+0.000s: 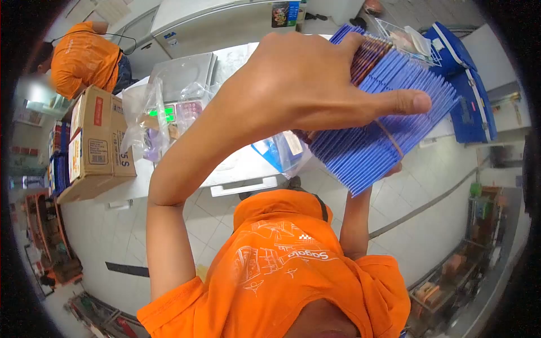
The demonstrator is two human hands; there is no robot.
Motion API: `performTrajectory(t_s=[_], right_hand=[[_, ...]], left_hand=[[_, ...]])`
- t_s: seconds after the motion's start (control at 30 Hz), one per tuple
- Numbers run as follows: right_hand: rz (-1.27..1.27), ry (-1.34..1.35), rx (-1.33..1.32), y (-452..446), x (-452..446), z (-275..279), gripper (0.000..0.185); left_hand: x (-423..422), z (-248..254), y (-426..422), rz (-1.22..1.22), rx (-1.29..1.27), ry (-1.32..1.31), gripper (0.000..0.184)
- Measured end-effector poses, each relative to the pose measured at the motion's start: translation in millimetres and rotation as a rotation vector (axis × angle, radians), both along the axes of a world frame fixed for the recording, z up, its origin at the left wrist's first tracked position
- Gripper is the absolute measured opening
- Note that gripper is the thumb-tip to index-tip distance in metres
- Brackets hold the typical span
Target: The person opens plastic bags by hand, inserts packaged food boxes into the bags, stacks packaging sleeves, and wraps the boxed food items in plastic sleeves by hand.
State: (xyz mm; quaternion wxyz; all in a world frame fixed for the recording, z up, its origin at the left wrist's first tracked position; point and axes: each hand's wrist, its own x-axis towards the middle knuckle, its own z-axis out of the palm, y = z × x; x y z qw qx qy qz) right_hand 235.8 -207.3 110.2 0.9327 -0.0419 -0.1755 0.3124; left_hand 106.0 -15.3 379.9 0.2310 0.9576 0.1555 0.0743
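A thick stack of thin blue packets (406,79), layered like a fan with brown printed parts along one side, is held up at the upper right. A tan rubber band (390,137) shows across its face. My left hand (304,81) reaches over the stack, its thumb stretched across the face and its fingers curled at the far edge. Underneath, my right hand (394,169) supports the stack; only a bit of it shows, the rest hidden behind the packets.
A white table (234,172) bears a digital scale (183,110) with a green display, clear plastic bags and a blue plastic packet (276,152). A cardboard box (101,143) stands left, a blue case (470,101) right. Another person (87,59) in orange bends at upper left.
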Motion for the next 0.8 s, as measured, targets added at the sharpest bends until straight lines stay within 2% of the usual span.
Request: performTrajectory(t_s=[0.07,0.3,0.37,0.4,0.43,0.5,0.57,0.63,0.67,0.73,0.8], right_hand=[[0.032,-0.004,-0.009,-6,18,-3,0.077],[0.175,0.0,-0.095,-21,74,-16,0.077],[0.217,-0.005,-0.123,-25,85,-18,0.077],[0.234,-0.006,-0.131,-28,90,-20,0.077],[0.25,-0.01,-0.146,-31,94,-22,0.077],[0.277,-0.017,-0.186,-38,100,-26,0.077],[0.311,-0.023,-0.221,-43,102,-30,0.077],[0.35,-0.027,-0.248,-44,103,-33,0.077],[0.37,-0.025,-0.267,-44,102,-35,0.077],[0.402,-0.025,-0.303,-40,102,-38,0.077],[0.417,-0.017,-0.353,-32,103,-47,0.077]], left_hand=[[4,13,-3,0.008,-0.151,0.171,0.093],[-2,-40,14,0.119,-0.451,-0.426,0.054],[-9,-78,2,0.425,-0.345,-0.756,0.048],[-18,-97,-7,0.511,-0.248,-0.72,0.058],[-27,-116,-16,0.575,-0.28,-0.623,0.074],[-36,-147,-29,0.628,-0.192,-0.536,0.084],[-41,-173,-31,0.636,-0.078,-0.455,0.081],[-49,-184,-30,0.682,-0.17,-0.337,0.077],[-53,-185,-29,0.714,-0.327,-0.256,0.073],[-54,-183,-24,0.679,-0.619,-0.28,0.058],[-51,-184,-20,0.651,-0.863,-0.5,0.054]])
